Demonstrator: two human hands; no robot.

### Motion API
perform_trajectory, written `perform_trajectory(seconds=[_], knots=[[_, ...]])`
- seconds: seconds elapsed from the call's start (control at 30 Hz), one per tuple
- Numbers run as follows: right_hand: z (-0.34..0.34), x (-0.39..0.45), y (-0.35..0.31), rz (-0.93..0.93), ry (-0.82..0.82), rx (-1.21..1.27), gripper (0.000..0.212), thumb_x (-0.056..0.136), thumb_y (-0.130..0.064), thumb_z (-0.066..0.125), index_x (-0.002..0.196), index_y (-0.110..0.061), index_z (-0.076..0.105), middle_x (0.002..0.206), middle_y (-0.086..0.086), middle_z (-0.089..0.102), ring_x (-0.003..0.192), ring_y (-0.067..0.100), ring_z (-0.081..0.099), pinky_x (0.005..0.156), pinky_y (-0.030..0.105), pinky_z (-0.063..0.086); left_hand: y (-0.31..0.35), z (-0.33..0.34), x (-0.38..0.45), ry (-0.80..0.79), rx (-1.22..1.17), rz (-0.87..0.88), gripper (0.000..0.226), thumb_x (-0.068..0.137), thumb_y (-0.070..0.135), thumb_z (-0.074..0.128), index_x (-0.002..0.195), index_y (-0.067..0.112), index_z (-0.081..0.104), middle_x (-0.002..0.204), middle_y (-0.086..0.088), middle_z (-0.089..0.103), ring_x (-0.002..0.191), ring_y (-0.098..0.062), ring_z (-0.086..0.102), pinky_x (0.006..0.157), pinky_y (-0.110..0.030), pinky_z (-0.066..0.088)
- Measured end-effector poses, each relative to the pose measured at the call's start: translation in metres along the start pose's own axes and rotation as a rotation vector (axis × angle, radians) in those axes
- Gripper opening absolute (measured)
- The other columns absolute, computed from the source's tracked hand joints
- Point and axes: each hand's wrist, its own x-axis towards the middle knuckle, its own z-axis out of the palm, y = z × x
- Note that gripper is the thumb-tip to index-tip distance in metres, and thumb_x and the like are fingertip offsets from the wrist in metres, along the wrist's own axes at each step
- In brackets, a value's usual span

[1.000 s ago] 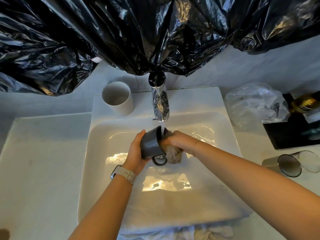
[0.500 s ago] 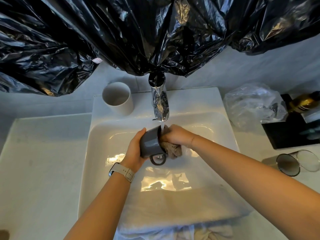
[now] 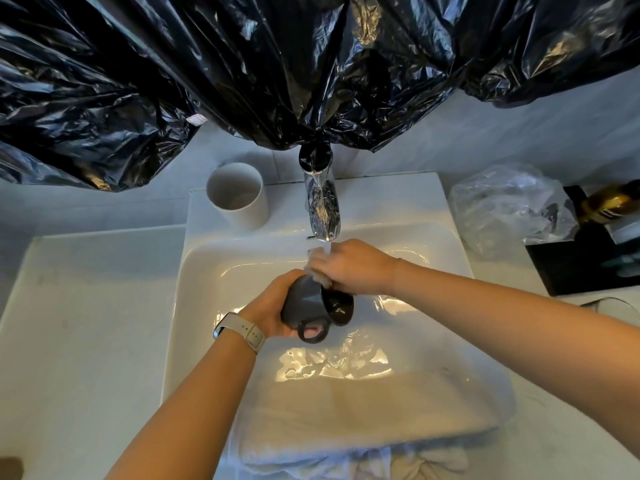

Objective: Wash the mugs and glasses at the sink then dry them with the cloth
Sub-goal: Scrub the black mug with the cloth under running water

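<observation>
left hand [image 3: 273,308] gripping tilted mug [image 3: 304,306]

Dark grey mug [image 3: 304,303]: tipped on its side, handle toward the wearer, gripped by left hand [image 3: 273,310] over the sink [image 3: 207,271]. Sponge [image 3: 320,277]: under right hand [image 3: 349,266], at the mug's rim.

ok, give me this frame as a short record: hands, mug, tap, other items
left hand: grips grey mug round its body, over the basin
mug: on its side, mouth to the right, handle toward the camera
right hand: holds a sponge at the mug's rim, under the stream
tap: running
sink: white, water pooled
white cup: upright on the ledge, left of tap
towel: draped over the near rim
glass: right counter, mostly hidden
</observation>
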Motion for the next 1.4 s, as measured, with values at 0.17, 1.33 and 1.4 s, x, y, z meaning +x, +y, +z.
perform_trajectory(seconds=[0.17, 1.33, 1.4], knots=[[0.008, -0.012, 0.004, -0.295, 0.244, -0.345, 0.018, 0.083, -0.005, 0.068, 0.100, -0.008, 0.071, 0.094, 0.008, 0.069, 0.077, 0.023, 0.066, 0.053, 0.030, 0.053, 0.003, 0.007, 0.006, 0.011, 0.049, -0.028, 0.036, 0.087, 0.046, 0.060, 0.092, 0.011, 0.063, 0.078, -0.010, 0.072, 0.069, -0.026, 0.072, 0.070, -0.037, 0.059], [0.006, -0.074, -0.026, 0.833, 0.527, 1.519, 0.023, 0.090, -0.039, 0.062, 0.103, -0.023, 0.072, 0.102, -0.003, 0.075, 0.098, 0.011, 0.070, 0.078, 0.023, 0.057, -0.010, 0.012, -0.004, 0.064, -0.386, 0.346, 0.032, 0.090, 0.046, 0.056, 0.102, 0.019, 0.069, 0.093, -0.012, 0.076, 0.077, -0.027, 0.074, 0.076, -0.042, 0.060], [-0.003, -0.074, -0.024, 0.739, 0.398, 1.503, 0.025, 0.080, -0.044, 0.070, 0.102, -0.033, 0.073, 0.107, -0.010, 0.073, 0.103, 0.006, 0.068, 0.079, 0.019, 0.055, -0.012, 0.017, -0.006, 0.069, -0.351, 0.330, 0.034, 0.091, 0.046, 0.055, 0.103, 0.017, 0.067, 0.093, -0.012, 0.075, 0.078, -0.027, 0.073, 0.082, -0.044, 0.056]])
